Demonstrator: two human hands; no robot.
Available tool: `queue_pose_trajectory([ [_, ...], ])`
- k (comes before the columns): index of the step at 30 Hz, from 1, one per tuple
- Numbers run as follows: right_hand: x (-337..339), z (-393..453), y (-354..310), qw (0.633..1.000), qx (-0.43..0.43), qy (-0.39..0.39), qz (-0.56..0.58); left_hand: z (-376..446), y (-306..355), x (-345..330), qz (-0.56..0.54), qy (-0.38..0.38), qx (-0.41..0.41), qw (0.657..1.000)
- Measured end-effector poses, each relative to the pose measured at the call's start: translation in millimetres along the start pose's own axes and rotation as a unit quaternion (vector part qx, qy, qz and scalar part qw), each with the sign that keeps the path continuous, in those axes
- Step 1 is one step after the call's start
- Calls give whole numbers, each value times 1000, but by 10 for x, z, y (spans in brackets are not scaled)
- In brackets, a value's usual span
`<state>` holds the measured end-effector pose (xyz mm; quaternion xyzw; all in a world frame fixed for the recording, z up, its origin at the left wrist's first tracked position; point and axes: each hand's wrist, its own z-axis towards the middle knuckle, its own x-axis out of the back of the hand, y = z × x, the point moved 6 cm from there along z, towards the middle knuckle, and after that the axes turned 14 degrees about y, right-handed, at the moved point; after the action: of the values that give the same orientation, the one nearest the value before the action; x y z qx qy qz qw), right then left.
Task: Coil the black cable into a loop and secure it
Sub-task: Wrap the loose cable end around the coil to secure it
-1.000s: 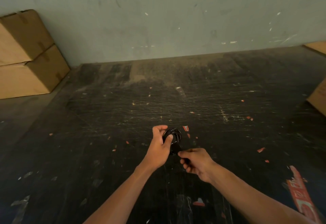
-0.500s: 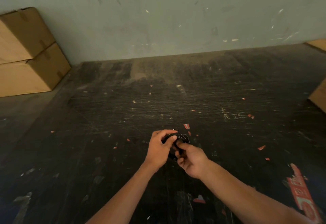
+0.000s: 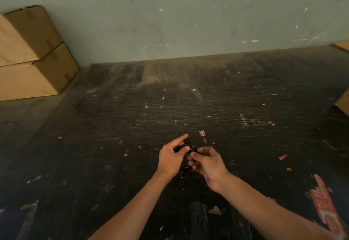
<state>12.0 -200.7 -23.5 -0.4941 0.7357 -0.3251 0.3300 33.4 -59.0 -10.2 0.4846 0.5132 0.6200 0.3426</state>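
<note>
A small coil of black cable [image 3: 188, 146] sits between my two hands, low in the middle of the view, above a dark scratched table [image 3: 188, 98]. My left hand [image 3: 171, 156] holds the coil from the left, its index finger stretched out and its thumb pressed on the loops. My right hand [image 3: 206, 161] meets it from the right, fingers curled and pinching the cable at the coil's edge. The hands hide most of the coil, and a short dark bit shows below them.
Two stacked cardboard boxes [image 3: 32, 54] stand at the far left against a grey-green wall [image 3: 188, 13]. More cardboard [image 3: 342, 103] pokes in at the right edge. Red paper scraps [image 3: 202, 132] dot the table, and a torn red label [image 3: 326, 211] lies at the lower right.
My right hand has come up from below to meet the left hand at the coil. The coil, plainly visible above the left thumb a second ago, is now mostly covered by both hands.
</note>
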Motion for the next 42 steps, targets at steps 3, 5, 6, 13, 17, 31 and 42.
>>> queue_pose_trajectory([
  [3, 22, 23, -72, 997, 61, -27, -29, -14, -57, 12, -12, 13, 35, 999],
  [5, 36, 47, -90, 997, 53, -61, -6, -7, -77, 19, -11, 18, 49, 999],
  [6, 40, 63, -96, 995, 44, -83, 10, 3, -79, 26, -8, 19, 51, 999],
  [13, 76, 124, -177, 970, 174, -87, -145, 16, -142, 50, 21, -34, 59, 997],
  [17, 56, 120, -272, 936, 265, -51, -228, -1, -112, 30, 43, -62, 31, 997],
  [31, 55, 184, -296, 910, 298, -13, -287, -57, -13, -24, 102, -106, -30, 989],
  [42, 18, 268, -249, 890, 312, 20, -332, -107, -24, -58, 78, -87, 1, 993],
])
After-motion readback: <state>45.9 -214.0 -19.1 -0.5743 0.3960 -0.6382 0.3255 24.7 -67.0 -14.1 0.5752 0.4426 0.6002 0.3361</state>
